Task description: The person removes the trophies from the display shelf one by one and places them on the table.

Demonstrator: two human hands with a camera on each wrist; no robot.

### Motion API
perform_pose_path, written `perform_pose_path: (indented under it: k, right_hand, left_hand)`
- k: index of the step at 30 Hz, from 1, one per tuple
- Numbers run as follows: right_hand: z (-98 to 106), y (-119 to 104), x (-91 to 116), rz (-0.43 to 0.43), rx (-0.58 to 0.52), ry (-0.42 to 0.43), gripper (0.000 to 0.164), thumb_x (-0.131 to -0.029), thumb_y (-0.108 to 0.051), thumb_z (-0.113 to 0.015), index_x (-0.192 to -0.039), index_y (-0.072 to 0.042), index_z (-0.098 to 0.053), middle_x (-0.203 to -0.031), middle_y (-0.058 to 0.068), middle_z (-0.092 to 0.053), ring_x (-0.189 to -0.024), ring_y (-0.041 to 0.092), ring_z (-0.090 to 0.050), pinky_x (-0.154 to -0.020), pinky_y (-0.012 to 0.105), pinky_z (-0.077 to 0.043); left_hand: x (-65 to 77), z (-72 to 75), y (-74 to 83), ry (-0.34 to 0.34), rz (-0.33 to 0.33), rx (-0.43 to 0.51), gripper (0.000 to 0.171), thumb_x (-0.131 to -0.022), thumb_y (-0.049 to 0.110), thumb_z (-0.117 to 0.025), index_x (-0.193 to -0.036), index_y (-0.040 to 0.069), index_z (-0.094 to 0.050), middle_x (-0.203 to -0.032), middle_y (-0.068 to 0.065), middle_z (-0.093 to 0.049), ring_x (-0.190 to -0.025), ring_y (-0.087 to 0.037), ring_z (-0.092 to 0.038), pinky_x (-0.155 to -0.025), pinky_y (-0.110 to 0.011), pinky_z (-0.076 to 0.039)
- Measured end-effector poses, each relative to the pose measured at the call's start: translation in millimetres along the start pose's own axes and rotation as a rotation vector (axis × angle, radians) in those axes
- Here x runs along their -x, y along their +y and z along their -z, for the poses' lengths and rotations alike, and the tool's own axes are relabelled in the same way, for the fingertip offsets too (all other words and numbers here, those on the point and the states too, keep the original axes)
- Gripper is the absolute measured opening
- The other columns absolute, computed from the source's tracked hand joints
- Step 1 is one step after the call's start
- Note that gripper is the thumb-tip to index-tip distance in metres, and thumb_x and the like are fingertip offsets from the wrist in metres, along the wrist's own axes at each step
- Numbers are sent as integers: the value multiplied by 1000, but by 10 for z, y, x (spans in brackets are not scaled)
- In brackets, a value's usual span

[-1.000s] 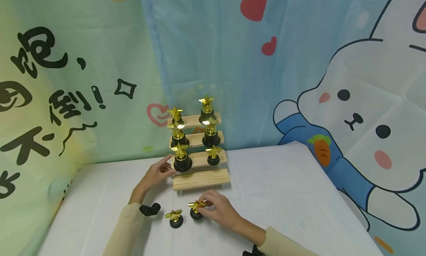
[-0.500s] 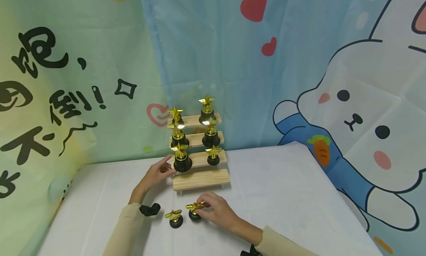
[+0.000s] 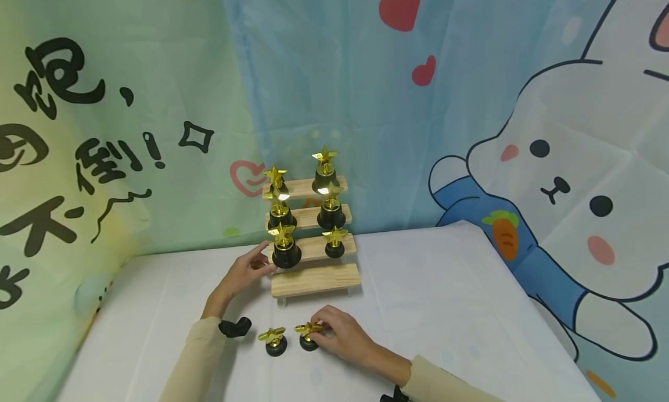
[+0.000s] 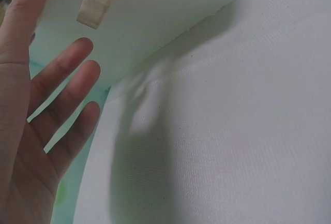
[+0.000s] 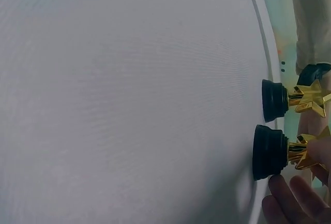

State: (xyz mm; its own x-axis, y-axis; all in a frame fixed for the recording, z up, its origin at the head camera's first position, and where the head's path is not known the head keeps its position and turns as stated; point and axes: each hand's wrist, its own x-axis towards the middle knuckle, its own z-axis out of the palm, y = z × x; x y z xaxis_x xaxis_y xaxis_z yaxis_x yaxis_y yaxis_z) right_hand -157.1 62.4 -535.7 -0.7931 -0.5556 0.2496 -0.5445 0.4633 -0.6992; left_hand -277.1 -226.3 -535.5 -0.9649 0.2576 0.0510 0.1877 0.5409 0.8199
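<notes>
My right hand pinches the gold star of a small star trophy, whose black base is at the white tabletop. Another small star trophy stands just left of it. The right wrist view shows the held trophy with my thumb at its star and other fingertips beside its base. My left hand is at the left side of a stepped wooden stand, close to a larger trophy on the second step from the front. Its visible fingers are straight and spread; whether it touches the stand is unclear.
Several gold star trophies stand in two columns on the stand's three upper steps, among them a tall one at the back right. The front step is bare wood. A printed cloth backdrop hangs behind the white-covered table.
My right hand shifted the small trophy slightly left, then back a little to the right, still pinching its star. The left hand has stayed at the stand.
</notes>
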Motion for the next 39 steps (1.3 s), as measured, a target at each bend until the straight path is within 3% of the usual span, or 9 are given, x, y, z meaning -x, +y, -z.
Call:
perform_pose_path:
  k: [6,10,20,26,33,39]
  right_hand:
    - [18,-3,-16,-4,-15,-6,13,-88,-19,-71,-98,-13,-66,-97,-1,-65,-84,6,-63,-75,23,-53]
    - [15,0,-11,-17,-14,-6,15,-87,-20,-73,-99,-14,-66,-97,-2,-65,-84,7,-63,-75,23,-52]
    - [46,-5,-53,-110,-40,-67,41,-87,-36,-72,-116,-8,-61,-111,4,-65,-95,11,-64,-83,30,-53]
    - [139,-81,-90,-120,-79,-64,43,-91,-42,-66,-120,-10,-59,-114,5,-65,-100,18,-66,-87,36,-53]
    - [364,-148,-240,-96,-122,88,34,-93,-35,-65,-116,-10,-61,-113,4,-65,-102,23,-64,-90,38,-51]
    - [597,-80,-405,58,-56,334,18,-90,-16,-69,-104,-6,-65,-98,5,-68,-90,20,-66,-80,34,-55]
  left_hand:
    - [14,15,87,8,-22,-17,70,-91,27,-70,-150,7,-37,-106,-15,-68,-97,-23,-64,-90,-42,-50]
    - [-2,10,39,10,-20,-19,71,-90,26,-70,-150,8,-36,-106,-14,-68,-96,-22,-64,-90,-42,-50]
    - [-4,35,47,8,-22,-15,73,-89,31,-71,-150,11,-37,-105,-12,-68,-95,-20,-63,-90,-40,-50]
    - [2,31,42,2,-26,6,72,-90,26,-70,-150,9,-36,-106,-14,-68,-96,-20,-63,-89,-39,-50]
    - [11,18,8,6,-59,22,71,-90,20,-70,-150,4,-34,-106,-16,-67,-95,-24,-64,-85,-36,-51]
    - [20,29,19,-4,-50,5,71,-89,26,-71,-150,9,-37,-104,-12,-68,-94,-19,-64,-87,-35,-51]
